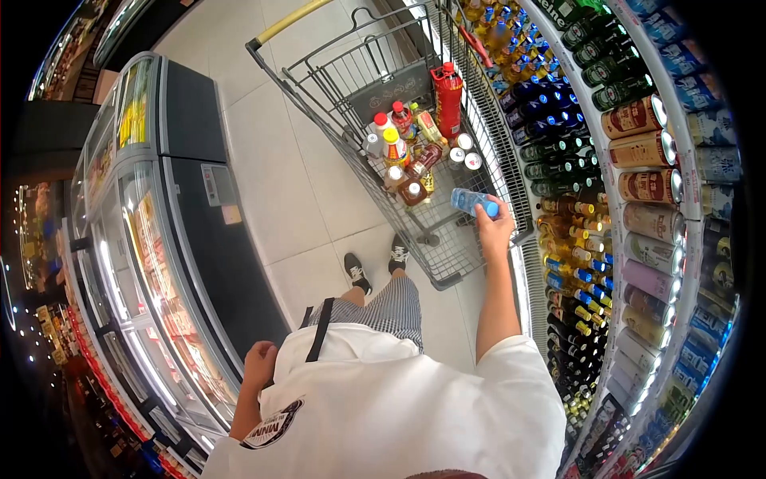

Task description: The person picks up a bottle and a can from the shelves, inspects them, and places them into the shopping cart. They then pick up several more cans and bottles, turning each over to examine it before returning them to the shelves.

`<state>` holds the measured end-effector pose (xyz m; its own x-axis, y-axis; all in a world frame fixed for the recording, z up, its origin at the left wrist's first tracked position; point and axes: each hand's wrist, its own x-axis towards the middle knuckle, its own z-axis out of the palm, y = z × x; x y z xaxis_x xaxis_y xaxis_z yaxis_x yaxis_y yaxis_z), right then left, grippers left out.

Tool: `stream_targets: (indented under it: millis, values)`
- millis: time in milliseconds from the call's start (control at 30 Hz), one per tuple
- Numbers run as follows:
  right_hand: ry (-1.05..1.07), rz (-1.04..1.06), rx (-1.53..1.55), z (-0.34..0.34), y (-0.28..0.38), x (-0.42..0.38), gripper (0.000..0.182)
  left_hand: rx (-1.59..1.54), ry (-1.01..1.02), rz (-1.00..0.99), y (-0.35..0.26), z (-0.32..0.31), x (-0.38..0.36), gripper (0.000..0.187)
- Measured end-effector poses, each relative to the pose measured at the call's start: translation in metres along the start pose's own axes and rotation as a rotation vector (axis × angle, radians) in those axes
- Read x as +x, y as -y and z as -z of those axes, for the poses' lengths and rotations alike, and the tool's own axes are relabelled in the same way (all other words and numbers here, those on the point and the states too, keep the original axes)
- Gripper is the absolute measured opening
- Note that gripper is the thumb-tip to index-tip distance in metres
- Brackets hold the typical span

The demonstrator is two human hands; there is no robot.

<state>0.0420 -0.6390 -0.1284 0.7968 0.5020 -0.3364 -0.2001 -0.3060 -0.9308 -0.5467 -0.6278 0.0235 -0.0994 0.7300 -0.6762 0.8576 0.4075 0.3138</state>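
Note:
My right hand (496,227) is closed around the capped end of a clear water bottle (467,199) with a blue cap, holding it tilted on its side over the cart. The shopping cart (435,271) has a wire basket. Inside it stand a tall red bottle (448,104), a yellow-capped bottle (394,148), red-capped bottles (403,120), a dark brown bottle (412,191) and several cans (471,161). Down beside my waist hangs my left hand (259,363), its fingers curled and nothing visible in them.
Shelves of beer bottles (622,92) and cans (642,186) run along the right. On the left are glass-topped freezers (148,231) with packaged food. A tiled floor (295,184) lies between freezer and cart. The yellow cart handle (291,20) is on the far side.

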Motion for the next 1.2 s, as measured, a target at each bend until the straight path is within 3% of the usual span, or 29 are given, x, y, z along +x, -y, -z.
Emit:
stream_targets:
  millis: [133, 367, 467, 633, 733, 1200]
  values:
    - [0.022, -0.02, -0.113, 0.0, -0.036, 0.008, 0.034, -0.056, -0.052, 0.012, 0.008, 0.003, -0.001, 0.024]
    - [0.035, -0.019, -0.375, -0.014, -0.106, 0.031, 0.037, -0.005, 0.037, 0.107, -0.007, -0.008, -0.03, 0.026]
    - [0.043, -0.041, -0.401, -0.025, -0.126, 0.04, 0.037, -0.031, 0.062, 0.198, -0.035, -0.008, -0.041, 0.026]
    - [0.06, -0.113, -0.406, -0.043, -0.154, 0.057, 0.036, -0.084, 0.039, 0.168, -0.024, -0.007, -0.046, 0.026]
    - [0.068, -0.112, -0.36, -0.051, -0.181, 0.069, 0.036, -0.045, 0.034, 0.185, -0.049, -0.004, -0.053, 0.024]
    - [0.146, -0.112, -0.511, -0.085, -0.16, 0.091, 0.051, 0.024, 0.068, 0.209, -0.073, -0.002, -0.06, 0.027]
